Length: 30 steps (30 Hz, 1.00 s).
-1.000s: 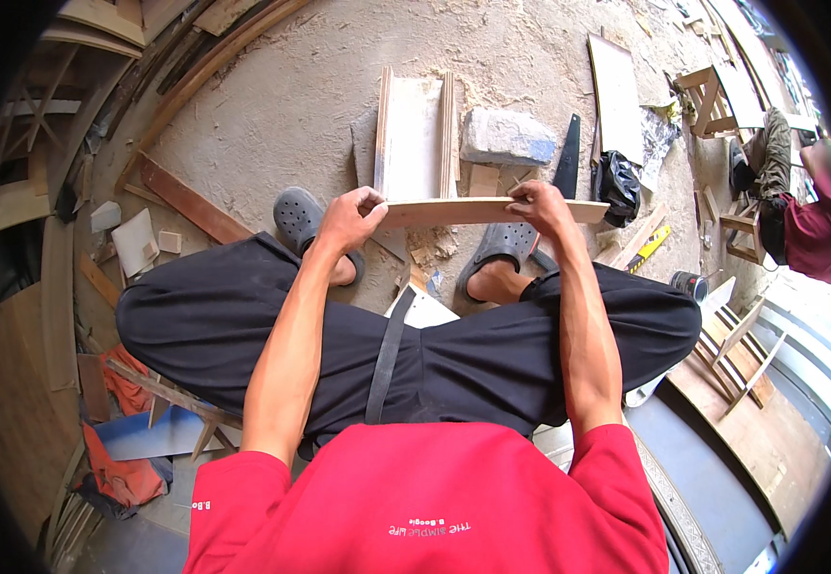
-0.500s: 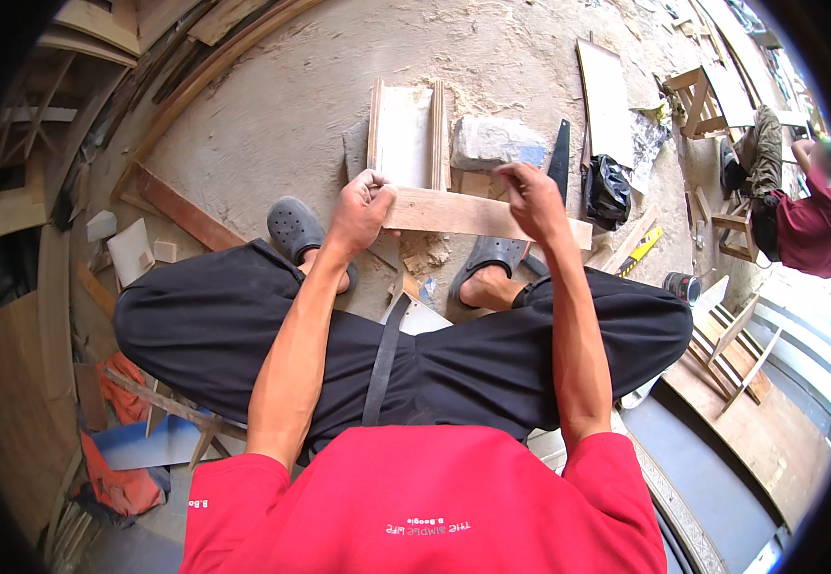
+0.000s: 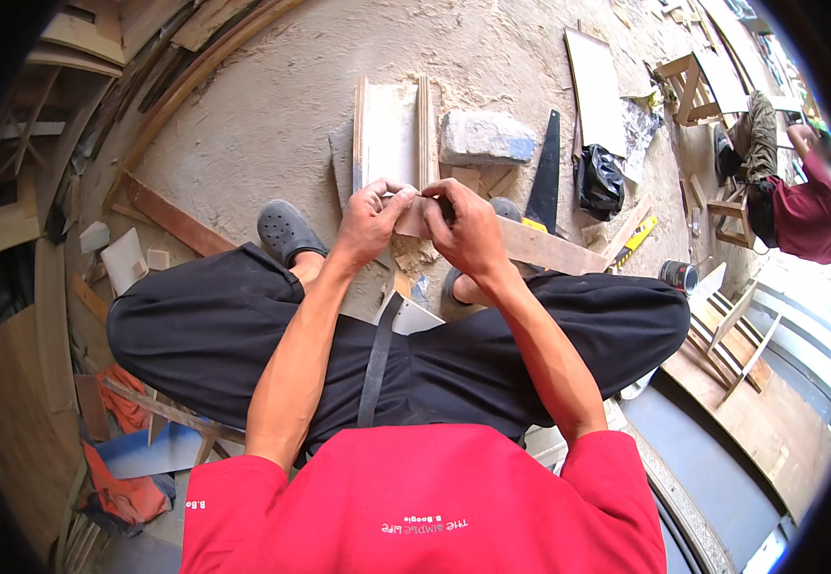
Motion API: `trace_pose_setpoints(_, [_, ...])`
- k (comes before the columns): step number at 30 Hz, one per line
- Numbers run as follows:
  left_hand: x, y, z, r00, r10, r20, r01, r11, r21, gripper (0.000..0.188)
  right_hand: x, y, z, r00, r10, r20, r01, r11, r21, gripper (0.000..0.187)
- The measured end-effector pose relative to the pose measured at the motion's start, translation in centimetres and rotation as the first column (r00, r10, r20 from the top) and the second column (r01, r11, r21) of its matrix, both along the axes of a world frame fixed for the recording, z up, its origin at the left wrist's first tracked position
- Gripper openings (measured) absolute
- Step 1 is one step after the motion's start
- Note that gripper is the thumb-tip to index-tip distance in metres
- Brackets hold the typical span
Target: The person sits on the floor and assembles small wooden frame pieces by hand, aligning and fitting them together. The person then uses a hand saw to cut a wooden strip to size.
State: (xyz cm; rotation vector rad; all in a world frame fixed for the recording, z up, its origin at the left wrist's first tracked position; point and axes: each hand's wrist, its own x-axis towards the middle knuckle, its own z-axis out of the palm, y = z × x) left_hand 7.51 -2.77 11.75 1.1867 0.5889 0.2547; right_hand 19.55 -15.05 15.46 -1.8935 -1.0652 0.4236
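A pale wooden board [image 3: 551, 247] lies slantwise over my feet, its left end between my hands. My left hand [image 3: 373, 224] is closed on that end, thumb along the upper edge. Right against it, my right hand [image 3: 465, 228] is closed in a pinch at the board's upper edge. What its fingertips hold, if anything, is too small to make out. Beyond the hands lies a trough-like wooden piece [image 3: 392, 129] with two raised side strips. To its right sits a rough whitish block [image 3: 485, 138].
A handsaw [image 3: 546, 177] with a dark blade lies right of the block, near a black plastic bag [image 3: 600, 182]. A yellow tool [image 3: 637, 243] and a can [image 3: 679, 276] are farther right. A co-worker [image 3: 803, 220] sits at the far right. Wood scraps line the left side.
My right hand has moved left along the board to meet my left hand. The board's right end has swung down and slid right, and the view has shifted slightly.
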Motion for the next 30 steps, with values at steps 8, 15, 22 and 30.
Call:
trace_pose_setpoints(8, [-0.2,0.1,0.3,0.999,0.029,0.028,-0.027,0.998,-0.061,0.015,0.0,0.2,0.1,1.0,-0.004,0.003,0.004,1.0,-0.003,0.011])
trace_pose_setpoints(15, [-0.5,0.1,0.3,0.999,0.032,0.004,-0.032,0.997,-0.077,0.017,-0.3,0.3,-0.2,0.995,-0.007,0.097,0.002,0.999,0.049,0.01])
trace_pose_setpoints(22, [-0.4,0.2,0.4,0.999,0.047,0.008,-0.046,0.995,-0.092,0.021,-0.4,0.4,-0.2,0.993,-0.011,0.118,0.005,0.999,0.048,0.01])
trace_pose_setpoints(30, [-0.6,-0.1,0.0,0.995,0.093,0.033,-0.089,0.989,-0.121,0.022,-0.6,0.5,-1.1,0.986,-0.003,0.167,-0.022,0.988,0.15,0.009])
